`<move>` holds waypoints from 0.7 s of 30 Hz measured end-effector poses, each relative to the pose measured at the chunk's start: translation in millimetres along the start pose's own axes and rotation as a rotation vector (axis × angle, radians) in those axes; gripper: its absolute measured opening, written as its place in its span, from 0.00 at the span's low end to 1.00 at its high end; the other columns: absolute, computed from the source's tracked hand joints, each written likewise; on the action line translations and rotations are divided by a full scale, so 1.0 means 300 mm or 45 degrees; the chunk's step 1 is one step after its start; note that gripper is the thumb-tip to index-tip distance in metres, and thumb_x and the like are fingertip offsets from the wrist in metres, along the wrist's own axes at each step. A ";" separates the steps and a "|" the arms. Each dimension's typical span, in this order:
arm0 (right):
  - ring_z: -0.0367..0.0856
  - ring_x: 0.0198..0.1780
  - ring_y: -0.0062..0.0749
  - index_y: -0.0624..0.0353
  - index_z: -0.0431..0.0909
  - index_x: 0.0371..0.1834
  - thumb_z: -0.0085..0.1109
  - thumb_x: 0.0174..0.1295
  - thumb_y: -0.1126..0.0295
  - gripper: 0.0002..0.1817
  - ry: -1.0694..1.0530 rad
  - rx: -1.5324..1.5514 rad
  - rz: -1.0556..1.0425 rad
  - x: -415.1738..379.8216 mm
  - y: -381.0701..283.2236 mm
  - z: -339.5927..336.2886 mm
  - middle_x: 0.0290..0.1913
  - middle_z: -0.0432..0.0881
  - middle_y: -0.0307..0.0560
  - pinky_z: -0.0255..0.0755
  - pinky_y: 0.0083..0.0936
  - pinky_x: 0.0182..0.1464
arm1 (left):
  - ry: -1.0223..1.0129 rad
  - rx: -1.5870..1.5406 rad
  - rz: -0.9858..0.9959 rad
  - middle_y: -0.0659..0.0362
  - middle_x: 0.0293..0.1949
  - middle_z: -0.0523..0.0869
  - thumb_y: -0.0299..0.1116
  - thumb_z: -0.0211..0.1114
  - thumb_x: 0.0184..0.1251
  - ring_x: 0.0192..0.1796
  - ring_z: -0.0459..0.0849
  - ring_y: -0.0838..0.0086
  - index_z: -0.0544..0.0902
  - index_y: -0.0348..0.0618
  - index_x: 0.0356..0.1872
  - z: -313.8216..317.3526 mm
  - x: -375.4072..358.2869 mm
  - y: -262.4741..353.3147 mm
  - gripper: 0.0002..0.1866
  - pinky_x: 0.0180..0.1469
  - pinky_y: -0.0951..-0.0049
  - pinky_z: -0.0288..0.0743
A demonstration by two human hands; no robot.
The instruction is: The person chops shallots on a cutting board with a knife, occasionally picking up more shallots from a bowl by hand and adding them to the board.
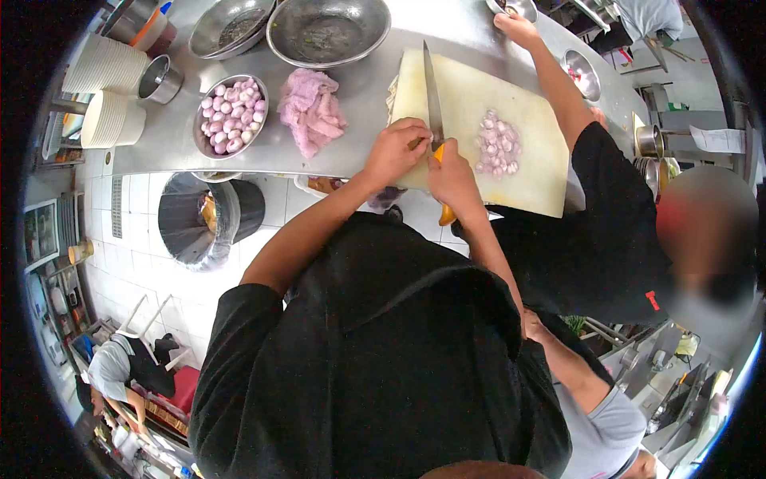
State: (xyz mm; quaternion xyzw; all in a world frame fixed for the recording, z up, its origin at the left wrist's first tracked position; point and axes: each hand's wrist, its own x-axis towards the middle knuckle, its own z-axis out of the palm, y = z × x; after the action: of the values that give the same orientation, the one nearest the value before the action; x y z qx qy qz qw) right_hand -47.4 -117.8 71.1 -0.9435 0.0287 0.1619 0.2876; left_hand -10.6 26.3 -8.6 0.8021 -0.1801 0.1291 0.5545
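My right hand (454, 177) grips a kitchen knife (432, 88) by its yellow-orange handle, the long blade pointing away from me over the white cutting board (463, 80). Close beside the blade, at the board's near left part, my left hand (396, 149) has its fingers curled together; whatever lies in them is too small or hidden to make out. A heap of cut shallots (498, 144) rests on the board to the right of the knife. Left of the board lies a crumpled pink cloth (311, 112), and past it stands a metal bowl of whole peeled shallots (231, 116).
Two large metal bowls (328, 32) stand at the back. Stacked white containers (113, 118) and a metal cup (160, 80) are at the left. A lined bin (209, 219) sits below the counter. On the right, a co-worker's arm (562, 92) reaches to a small bowl.
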 end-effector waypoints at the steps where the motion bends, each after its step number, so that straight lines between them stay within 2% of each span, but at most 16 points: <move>1: 0.82 0.45 0.73 0.68 0.62 0.56 0.53 0.68 0.67 0.20 -0.018 0.003 0.016 -0.011 -0.003 -0.011 0.40 0.82 0.78 0.74 0.58 0.50 | -0.003 -0.027 -0.022 0.55 0.44 0.88 0.24 0.70 0.61 0.44 0.88 0.61 0.88 0.38 0.42 0.000 -0.008 0.005 0.08 0.48 0.69 0.82; 3: 0.82 0.41 0.74 0.67 0.62 0.52 0.54 0.69 0.66 0.18 -0.045 0.003 0.042 -0.027 -0.008 -0.053 0.36 0.82 0.77 0.74 0.57 0.46 | -0.006 -0.034 -0.010 0.54 0.44 0.88 0.24 0.70 0.61 0.44 0.88 0.60 0.88 0.38 0.42 0.004 -0.001 0.001 0.08 0.49 0.68 0.82; 6: 0.82 0.47 0.73 0.68 0.62 0.56 0.52 0.67 0.69 0.19 -0.061 -0.044 0.055 -0.025 -0.023 -0.030 0.41 0.82 0.78 0.73 0.58 0.52 | -0.016 0.001 0.028 0.54 0.44 0.87 0.24 0.70 0.60 0.44 0.88 0.59 0.88 0.37 0.41 0.009 -0.009 -0.014 0.08 0.49 0.67 0.83; 9: 0.81 0.47 0.73 0.67 0.62 0.55 0.53 0.67 0.68 0.19 0.034 -0.010 0.012 0.011 0.003 0.026 0.41 0.82 0.78 0.73 0.58 0.52 | -0.020 0.012 0.021 0.53 0.45 0.87 0.25 0.70 0.60 0.45 0.87 0.59 0.87 0.37 0.41 0.009 -0.005 -0.012 0.09 0.50 0.65 0.82; 11: 0.81 0.47 0.73 0.66 0.62 0.54 0.54 0.67 0.68 0.19 0.000 0.017 0.037 0.016 0.013 0.019 0.41 0.82 0.77 0.73 0.58 0.51 | -0.049 0.046 0.012 0.53 0.47 0.87 0.25 0.70 0.59 0.48 0.87 0.59 0.87 0.37 0.42 0.002 -0.011 0.006 0.10 0.51 0.65 0.82; 14: 0.81 0.46 0.74 0.65 0.62 0.54 0.55 0.67 0.67 0.19 0.030 0.038 0.003 0.016 0.053 -0.002 0.40 0.82 0.77 0.73 0.59 0.50 | -0.020 0.226 0.206 0.54 0.49 0.85 0.24 0.69 0.57 0.52 0.85 0.58 0.87 0.38 0.43 0.022 -0.008 0.008 0.12 0.54 0.63 0.81; 21: 0.81 0.45 0.75 0.65 0.63 0.55 0.57 0.67 0.66 0.20 0.049 0.099 0.086 -0.014 0.107 -0.025 0.39 0.82 0.78 0.73 0.59 0.49 | -0.299 0.450 0.254 0.54 0.45 0.83 0.23 0.65 0.54 0.53 0.81 0.60 0.87 0.37 0.45 0.008 0.039 0.062 0.15 0.57 0.63 0.78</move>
State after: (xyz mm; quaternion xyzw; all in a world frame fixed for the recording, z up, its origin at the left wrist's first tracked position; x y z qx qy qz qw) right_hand -53.9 -148.8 61.4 -0.9331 0.0724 0.1519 0.3179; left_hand -8.0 16.3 10.8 0.8744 -0.2965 0.1185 0.3652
